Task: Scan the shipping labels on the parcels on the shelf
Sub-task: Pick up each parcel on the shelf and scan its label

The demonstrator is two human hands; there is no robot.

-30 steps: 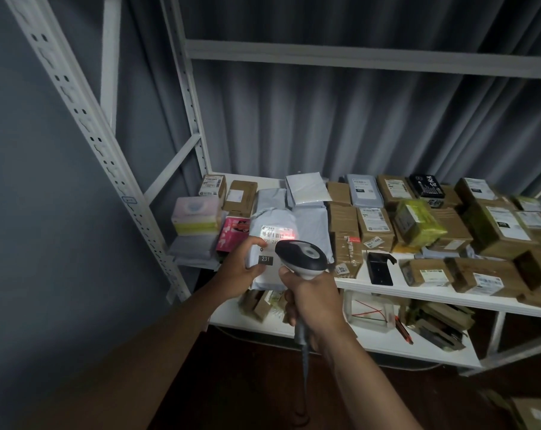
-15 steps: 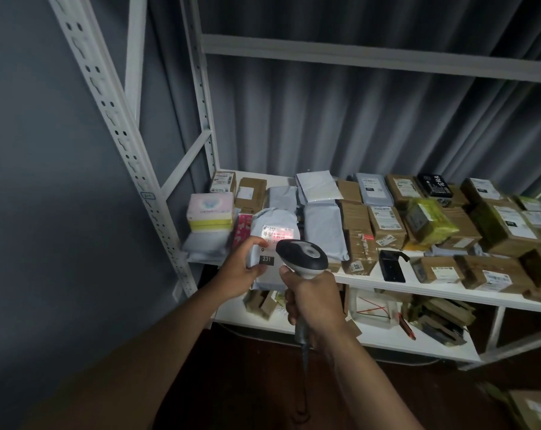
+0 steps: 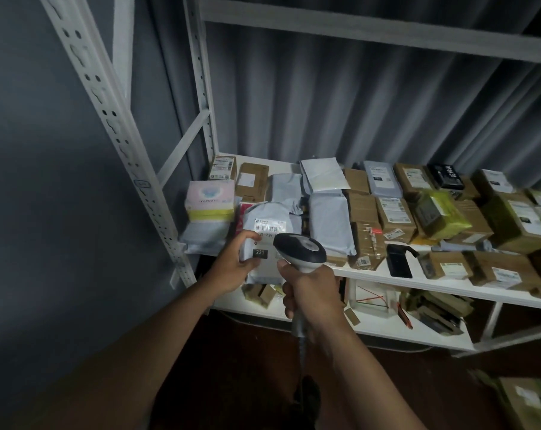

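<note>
A person stands at a white shelf (image 3: 418, 276) full of parcels. The left hand (image 3: 235, 263) holds a grey bag parcel (image 3: 264, 240) at the front edge of the shelf, on the left side. The thumb lies on top of the bag and the fingers curl around its left edge, so the bag tips up toward the person. A white shipping label (image 3: 269, 226) with black bars sits near the top of the bag. Lower down is a small dark tag that reads 231.

The right hand (image 3: 312, 290) is wrapped tight around the handle of a scanner (image 3: 300, 251). The scanner's head sits just in front of the bag and hides part of its right side. No red light shows on the label right now.

Some things could go wrong here. The bag is soft and crinkly. If the label bends or folds, the scanner may not read the bars. The scanner looks very close to the bag, and its head seems aimed lower than the label, so the beam could miss the bars. The thumb is near the label too, and it could slide up and cover part of it.

The bag hangs partly off the shelf edge. If the left hand lets go too soon, it could slip down to the floor. Other grey bags (image 3: 329, 226) and brown boxes (image 3: 393, 217) with labels lie close by, so the scanner could read the wrong one.
</note>
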